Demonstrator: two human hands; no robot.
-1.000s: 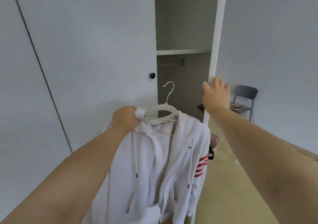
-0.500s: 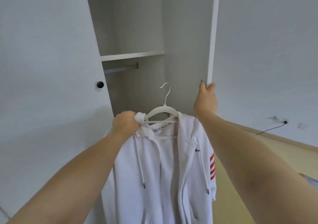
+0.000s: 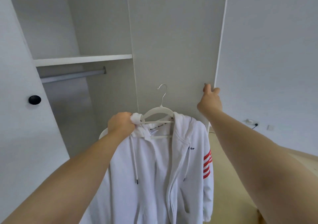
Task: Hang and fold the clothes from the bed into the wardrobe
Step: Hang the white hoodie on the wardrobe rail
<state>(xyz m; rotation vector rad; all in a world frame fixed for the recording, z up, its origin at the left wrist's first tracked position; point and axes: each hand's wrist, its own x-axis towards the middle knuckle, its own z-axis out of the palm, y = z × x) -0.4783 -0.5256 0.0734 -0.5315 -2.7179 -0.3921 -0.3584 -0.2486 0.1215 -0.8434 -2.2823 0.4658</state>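
Fingers of the left hand (image 3: 120, 125) are curled into a tight fist round a bunch of the hoodie (image 3: 154, 172) at its collar, together with the left end of the hanger (image 3: 158, 111). The white hoodie hangs from that hanger, unzipped, held up in front of the open wardrobe (image 3: 103, 25) and well below the rail (image 3: 72, 74). Red stripes cross one sleeve. The hook (image 3: 162, 92) stands upright and free, touching nothing. The right hand (image 3: 209, 101) grips the edge of the door (image 3: 172, 42) with its thumb on the inner face and its fingers (image 3: 216, 90) wrapped round the rim. A shelf (image 3: 82, 60) sits just above the rail. A black knob (image 3: 34, 100) is on the closed door at left.
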